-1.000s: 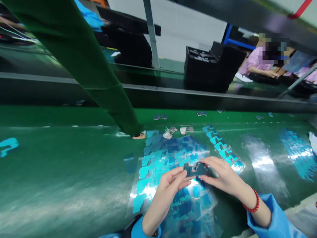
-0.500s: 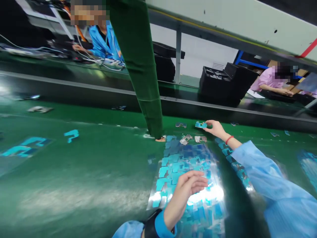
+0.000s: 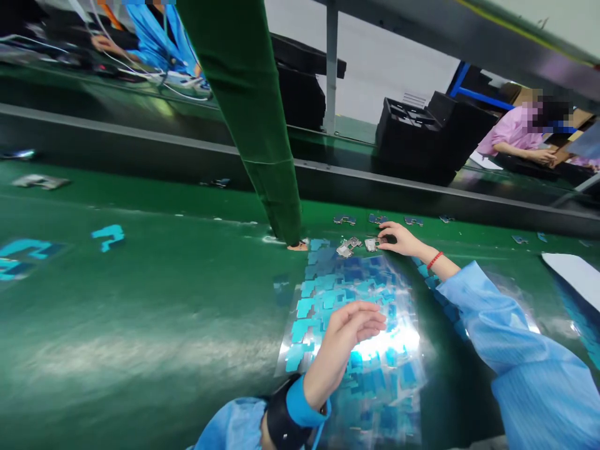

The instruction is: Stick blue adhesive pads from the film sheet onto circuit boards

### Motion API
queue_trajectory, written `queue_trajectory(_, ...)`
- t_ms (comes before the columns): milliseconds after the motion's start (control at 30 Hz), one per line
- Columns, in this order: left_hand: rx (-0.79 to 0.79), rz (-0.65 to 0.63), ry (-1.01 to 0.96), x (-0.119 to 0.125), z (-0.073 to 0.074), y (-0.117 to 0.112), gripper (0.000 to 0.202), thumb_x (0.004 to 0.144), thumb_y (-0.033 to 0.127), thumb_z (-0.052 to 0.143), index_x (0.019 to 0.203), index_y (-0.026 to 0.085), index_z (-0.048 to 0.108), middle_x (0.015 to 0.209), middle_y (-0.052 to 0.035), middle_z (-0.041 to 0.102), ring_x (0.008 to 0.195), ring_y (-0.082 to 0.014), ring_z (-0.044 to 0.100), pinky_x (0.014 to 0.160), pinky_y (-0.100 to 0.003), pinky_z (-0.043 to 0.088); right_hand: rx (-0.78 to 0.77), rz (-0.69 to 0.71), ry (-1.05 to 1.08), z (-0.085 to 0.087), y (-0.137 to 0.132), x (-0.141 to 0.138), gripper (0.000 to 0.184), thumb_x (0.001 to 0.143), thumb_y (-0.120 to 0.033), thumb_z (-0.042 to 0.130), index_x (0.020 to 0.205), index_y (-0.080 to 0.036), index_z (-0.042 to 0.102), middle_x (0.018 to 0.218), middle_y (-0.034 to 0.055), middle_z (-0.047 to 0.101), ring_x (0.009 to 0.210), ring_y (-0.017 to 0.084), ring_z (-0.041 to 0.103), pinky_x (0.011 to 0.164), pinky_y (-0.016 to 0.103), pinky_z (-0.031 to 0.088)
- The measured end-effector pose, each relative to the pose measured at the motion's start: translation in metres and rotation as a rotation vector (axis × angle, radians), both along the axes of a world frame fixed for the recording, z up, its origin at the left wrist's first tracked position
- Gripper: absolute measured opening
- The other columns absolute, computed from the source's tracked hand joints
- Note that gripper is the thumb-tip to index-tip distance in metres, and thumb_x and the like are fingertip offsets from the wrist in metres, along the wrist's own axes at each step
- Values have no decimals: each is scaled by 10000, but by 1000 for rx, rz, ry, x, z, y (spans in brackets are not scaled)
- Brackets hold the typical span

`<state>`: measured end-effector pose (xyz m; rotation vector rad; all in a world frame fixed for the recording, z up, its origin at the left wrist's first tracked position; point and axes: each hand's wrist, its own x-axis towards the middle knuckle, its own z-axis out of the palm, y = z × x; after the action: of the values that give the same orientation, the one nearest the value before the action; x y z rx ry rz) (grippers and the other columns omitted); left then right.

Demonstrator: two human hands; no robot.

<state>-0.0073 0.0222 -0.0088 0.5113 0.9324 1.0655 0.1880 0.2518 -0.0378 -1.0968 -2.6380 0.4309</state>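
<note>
My left hand [image 3: 349,328] hovers over a clear sheet of blue stickers [image 3: 328,300], fingers loosely curled and apart, with nothing in them. My right hand [image 3: 398,239] is stretched far forward; its fingertips rest on a small silver metal part [image 3: 375,244] lying on the green surface. A second silver part [image 3: 347,246] lies just left of it. Beyond them, several small blue-covered parts [image 3: 377,219] sit in a row on the green belt [image 3: 140,206].
A thick green post [image 3: 253,119] rises from the bench just left of the sheet. Stacked black trays [image 3: 412,140] stand past the belt. Another sticker strip [image 3: 19,253] lies at the far left, a white sheet [image 3: 574,272] at right. People in blue and pink work beyond.
My right hand left a blue-covered part on the belt and drew back a little onto the silver part. My left hand let go of the part and stays over the sheet.
</note>
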Motion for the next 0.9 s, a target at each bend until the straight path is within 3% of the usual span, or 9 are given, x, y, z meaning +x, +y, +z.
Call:
queue_trajectory(200, 44, 86, 20, -8, 2, 9, 166, 669, 246, 706, 773, 117, 689, 723, -93, 728, 692, -186, 681, 691, -274, 521, -11, -35, 53, 17, 5, 0, 172, 807, -281, 704, 868, -128, 657, 848, 47, 675, 762, 170, 630, 754, 341, 511)
queue_trajectory(333, 57, 156, 19, -11, 3, 11, 248, 694, 269, 714, 890, 119, 684, 873, -103, 740, 865, -199, 687, 825, -283, 517, 20, -119, 147, 34, -23, 12, 205, 779, -316, 703, 830, -124, 654, 752, 59, 659, 644, 160, 600, 648, 291, 500)
queue_trajectory(467, 45, 176, -6, -8, 5, 6, 415, 773, 335, 704, 1153, 190, 620, 1240, -111, 636, 1129, -234, 608, 931, -333, 497, -3, -10, 249, 46, -89, 0, 241, 826, -367, 655, 907, -141, 635, 844, 63, 657, 713, 152, 617, 659, 258, 527)
queue_trajectory(533, 60, 90, 0, -5, 5, 4, 407, 778, 353, 710, 1143, 192, 630, 1211, -108, 651, 1071, -232, 639, 891, -328, 518, -36, 99, 266, 46, -124, -8, 211, 828, -367, 666, 906, -172, 638, 813, 32, 656, 694, 142, 618, 653, 252, 533)
queue_trajectory(600, 94, 19, 29, -5, 4, 5, 345, 758, 342, 728, 1034, 143, 675, 1036, -113, 713, 909, -212, 686, 814, -306, 540, -42, 150, 301, 42, -149, -12, 199, 858, -337, 643, 986, -186, 635, 892, 50, 674, 781, 162, 644, 723, 282, 551)
queue_trajectory(667, 117, 44, 60, -9, 3, 10, 296, 730, 320, 745, 934, 113, 693, 910, -102, 727, 795, -188, 691, 743, -275, 546, 1, 112, 355, 34, -163, -9, 274, 883, -331, 619, 1123, -200, 605, 1063, 91, 668, 975, 206, 640, 870, 358, 542)
queue_trajectory(767, 111, 205, 84, -20, 2, 20, 271, 720, 276, 739, 931, 125, 663, 894, -69, 721, 780, -155, 688, 717, -232, 533, 9, 16, 288, 18, -168, -1, 566, 857, -405, 653, 1357, -226, 460, 1343, 130, 543, 1271, 268, 485, 1045, 476, 435)
queue_trajectory(833, 93, 307, 96, -26, 1, 26, 322, 725, 225, 713, 1022, 146, 618, 855, -38, 716, 775, -138, 690, 730, -223, 524, -34, -6, 190, 6, -168, 4, 676, 838, -443, 670, 1420, -243, 390, 1425, 133, 470, 1343, 299, 400, 1075, 549, 374)
queue_trajectory(900, 80, 383, 103, -30, 0, 30, 425, 718, 179, 690, 1124, 168, 563, 770, -7, 701, 760, -141, 695, 731, -235, 523, -45, -21, 158, -2, -168, 5, 622, 846, -433, 664, 1396, -263, 428, 1418, 124, 484, 1333, 319, 413, 1074, 621, 320)
